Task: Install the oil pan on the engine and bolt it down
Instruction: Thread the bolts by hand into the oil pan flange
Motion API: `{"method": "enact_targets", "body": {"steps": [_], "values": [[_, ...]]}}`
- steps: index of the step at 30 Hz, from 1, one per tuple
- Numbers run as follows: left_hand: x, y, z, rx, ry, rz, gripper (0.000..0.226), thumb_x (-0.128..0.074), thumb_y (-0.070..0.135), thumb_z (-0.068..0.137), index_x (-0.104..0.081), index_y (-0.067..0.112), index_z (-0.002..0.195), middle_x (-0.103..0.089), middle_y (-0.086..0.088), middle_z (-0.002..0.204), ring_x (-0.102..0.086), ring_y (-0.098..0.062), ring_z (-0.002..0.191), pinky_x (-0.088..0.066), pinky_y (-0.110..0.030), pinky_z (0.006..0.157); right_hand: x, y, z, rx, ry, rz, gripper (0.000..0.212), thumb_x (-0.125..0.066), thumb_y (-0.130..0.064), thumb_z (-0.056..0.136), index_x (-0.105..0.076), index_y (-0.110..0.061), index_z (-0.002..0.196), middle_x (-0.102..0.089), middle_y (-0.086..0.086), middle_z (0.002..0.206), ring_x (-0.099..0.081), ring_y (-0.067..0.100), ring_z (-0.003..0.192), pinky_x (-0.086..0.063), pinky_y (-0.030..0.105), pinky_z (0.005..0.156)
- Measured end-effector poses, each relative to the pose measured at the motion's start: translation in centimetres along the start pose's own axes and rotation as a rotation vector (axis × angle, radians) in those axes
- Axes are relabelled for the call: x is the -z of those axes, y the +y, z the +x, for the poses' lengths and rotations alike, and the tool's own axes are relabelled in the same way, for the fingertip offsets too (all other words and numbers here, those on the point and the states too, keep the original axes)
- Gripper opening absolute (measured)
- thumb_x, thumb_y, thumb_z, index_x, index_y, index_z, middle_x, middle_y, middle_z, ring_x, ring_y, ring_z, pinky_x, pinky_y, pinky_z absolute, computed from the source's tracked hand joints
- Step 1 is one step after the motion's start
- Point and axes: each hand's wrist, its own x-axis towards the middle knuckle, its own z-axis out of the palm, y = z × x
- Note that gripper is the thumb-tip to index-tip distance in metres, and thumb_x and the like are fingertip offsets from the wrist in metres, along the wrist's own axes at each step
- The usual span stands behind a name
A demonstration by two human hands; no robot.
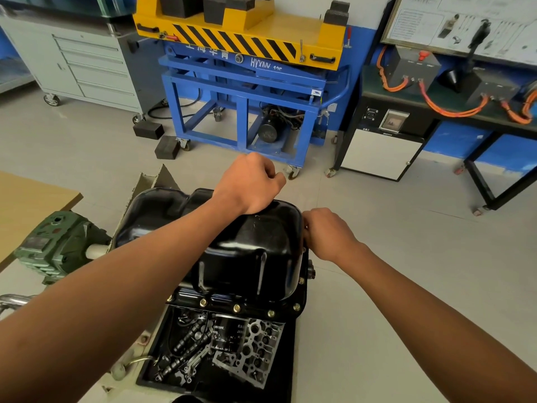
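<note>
A glossy black oil pan (250,248) sits upside-down on the engine, its flange lined with several gold bolts (236,308) along the near edge. My left hand (250,184) reaches over the pan's far side with fingers curled; what it holds is hidden. My right hand (328,234) is at the pan's right flange, fingers curled down against the rim as if pinching something small there that I cannot see.
A black tray (284,373) under the engine holds an oil filter (228,333), a camshaft and a metal gasket plate. A green gearbox (58,245) stands left. A blue-and-yellow lift cart (247,82), grey cabinet (87,68) and black bench (436,112) stand behind.
</note>
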Motion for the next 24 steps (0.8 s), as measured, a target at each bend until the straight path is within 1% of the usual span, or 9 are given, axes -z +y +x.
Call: {"method": "enact_targets", "body": {"steps": [5,9,13,15,17,19,20,22,24], "values": [[0.06,-0.06,0.01,0.003,0.006,-0.003,0.046,-0.06,0.029,0.083,-0.036,0.016,0.046,-0.033,0.004,0.042,-0.034,-0.016,0.046,-0.031,-0.026,0.048,-0.1,-0.35,0.25,-0.009,0.006,-0.041,0.012,-0.056,-0.016,0.093,-0.066,-0.013,0.087,-0.059,0.006,0.078,-0.057,0.025,0.064,-0.054,0.038,0.06],[0.0,-0.09,0.07,0.001,0.008,0.001,0.047,-0.061,0.029,0.084,-0.037,0.017,0.045,-0.034,0.004,0.041,-0.034,-0.014,0.045,-0.029,-0.025,0.048,-0.07,-0.17,0.49,-0.031,-0.008,-0.032,0.013,-0.058,-0.017,0.092,-0.068,-0.013,0.085,-0.06,0.006,0.076,-0.058,0.025,0.063,-0.058,0.042,0.064],[-0.06,-0.07,0.09,-0.003,0.005,-0.005,0.047,-0.061,0.029,0.084,-0.037,0.018,0.044,-0.033,0.005,0.04,-0.033,-0.013,0.044,-0.03,-0.026,0.048,-0.11,-0.07,0.49,-0.047,-0.015,-0.026,0.017,-0.059,-0.016,0.092,-0.069,-0.012,0.079,-0.059,0.007,0.071,-0.059,0.026,0.061,-0.058,0.044,0.063],[-0.03,-0.08,0.09,-0.002,0.004,-0.008,0.047,-0.061,0.029,0.084,-0.038,0.017,0.045,-0.035,0.005,0.042,-0.035,-0.014,0.045,-0.031,-0.026,0.048,-0.08,-0.21,0.51,-0.052,-0.013,-0.039,0.018,-0.057,-0.013,0.091,-0.068,-0.012,0.076,-0.058,0.008,0.069,-0.057,0.026,0.058,-0.057,0.041,0.059],[-0.01,-0.08,0.1,-0.001,0.003,-0.009,0.045,-0.06,0.029,0.084,-0.039,0.016,0.046,-0.036,0.002,0.043,-0.035,-0.016,0.046,-0.032,-0.026,0.048,-0.04,-0.32,0.52,-0.048,-0.005,-0.079,0.019,-0.056,-0.011,0.091,-0.068,-0.012,0.076,-0.058,0.008,0.068,-0.054,0.023,0.055,-0.05,0.036,0.053],[0.02,-0.08,0.1,-0.004,0.005,-0.007,0.045,-0.06,0.029,0.083,-0.038,0.016,0.046,-0.036,0.002,0.044,-0.034,-0.016,0.046,-0.031,-0.026,0.048,-0.02,-0.27,0.36,-0.029,0.009,-0.138,0.02,-0.055,-0.014,0.092,-0.068,-0.013,0.076,-0.056,0.005,0.068,-0.049,0.019,0.053,-0.042,0.029,0.05],[0.01,-0.08,0.09,-0.006,0.006,-0.006,0.045,-0.06,0.029,0.083,-0.038,0.016,0.046,-0.036,0.001,0.044,-0.034,-0.016,0.046,-0.031,-0.026,0.048,-0.03,-0.19,0.24,-0.012,0.019,-0.165,0.021,-0.054,-0.018,0.093,-0.068,-0.014,0.077,-0.055,0.004,0.069,-0.049,0.019,0.055,-0.042,0.029,0.051],[0.0,-0.09,0.08,-0.006,0.005,-0.003,0.045,-0.06,0.029,0.084,-0.039,0.016,0.046,-0.036,0.001,0.044,-0.034,-0.016,0.046,-0.031,-0.026,0.047,-0.07,0.15,-0.06,0.018,0.047,-0.167,0.026,-0.052,-0.028,0.096,-0.068,-0.014,0.082,-0.056,0.002,0.075,-0.055,0.023,0.064,-0.047,0.032,0.056],[0.0,-0.1,0.06,-0.004,0.004,-0.003,0.044,-0.06,0.029,0.083,-0.039,0.015,0.047,-0.036,0.001,0.044,-0.034,-0.016,0.046,-0.031,-0.027,0.047,0.0,0.4,-0.32,0.03,0.075,-0.111,0.028,-0.053,-0.036,0.097,-0.068,-0.013,0.09,-0.06,0.003,0.085,-0.06,0.026,0.075,-0.053,0.037,0.064]]}}
